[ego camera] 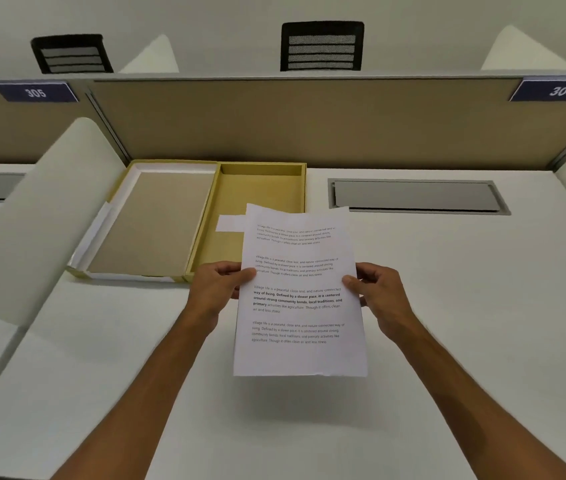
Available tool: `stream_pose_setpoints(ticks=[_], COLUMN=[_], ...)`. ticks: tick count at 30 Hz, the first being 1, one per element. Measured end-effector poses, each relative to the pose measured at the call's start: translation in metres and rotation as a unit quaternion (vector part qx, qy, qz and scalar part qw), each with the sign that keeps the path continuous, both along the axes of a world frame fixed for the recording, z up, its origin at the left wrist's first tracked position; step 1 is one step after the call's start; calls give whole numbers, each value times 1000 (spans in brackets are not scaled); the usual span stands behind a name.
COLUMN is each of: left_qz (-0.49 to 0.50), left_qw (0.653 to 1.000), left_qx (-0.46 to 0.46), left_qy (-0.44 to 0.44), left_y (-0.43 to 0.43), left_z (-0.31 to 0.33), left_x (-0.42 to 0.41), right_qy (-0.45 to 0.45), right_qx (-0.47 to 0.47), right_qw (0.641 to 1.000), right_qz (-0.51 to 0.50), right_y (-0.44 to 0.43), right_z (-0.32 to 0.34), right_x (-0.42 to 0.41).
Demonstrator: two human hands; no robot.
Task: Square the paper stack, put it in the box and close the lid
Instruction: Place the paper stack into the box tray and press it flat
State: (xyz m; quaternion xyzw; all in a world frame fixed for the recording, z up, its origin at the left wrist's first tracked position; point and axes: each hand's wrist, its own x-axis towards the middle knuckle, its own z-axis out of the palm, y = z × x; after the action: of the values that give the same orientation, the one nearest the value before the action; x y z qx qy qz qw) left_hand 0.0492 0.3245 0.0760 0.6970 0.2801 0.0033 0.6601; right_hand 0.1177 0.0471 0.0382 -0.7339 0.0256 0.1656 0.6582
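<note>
- Stack (300, 292): printed sheets held above the desk (447, 306), just in front of the box (257, 209); its far edge overlaps the box's near right corner.
- Left hand (217, 284) and right hand (378, 289): fingers of each pinch a long edge of the stack, thumbs on the printed face.
- Squaring: side edges look aligned; a corner pokes out along the far edge, so likely unfinished.
- Box: open and almost empty; only a white strip (230, 223) shows inside, left of the stack.
- Lid (157, 220): folded flat to the left of the box.
- Remaining: loading the stack, closing the lid.
</note>
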Motion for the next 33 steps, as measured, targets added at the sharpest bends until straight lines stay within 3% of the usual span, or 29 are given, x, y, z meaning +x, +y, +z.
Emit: stream_pose_setpoints(ticks=[17,33], left_qz=[-20,-55], left_qw=[999,975], left_qx=[11,174], left_qy=[26,124], left_y=[128,161], left_z=[-8,-68], left_x=[105,228], right_qy=[1,-16], right_qx=[-73,-234], right_qw=[997,972], right_qz=[-17,-1], right_y=[130,196], right_z=[16,-37], right_x=[97,200])
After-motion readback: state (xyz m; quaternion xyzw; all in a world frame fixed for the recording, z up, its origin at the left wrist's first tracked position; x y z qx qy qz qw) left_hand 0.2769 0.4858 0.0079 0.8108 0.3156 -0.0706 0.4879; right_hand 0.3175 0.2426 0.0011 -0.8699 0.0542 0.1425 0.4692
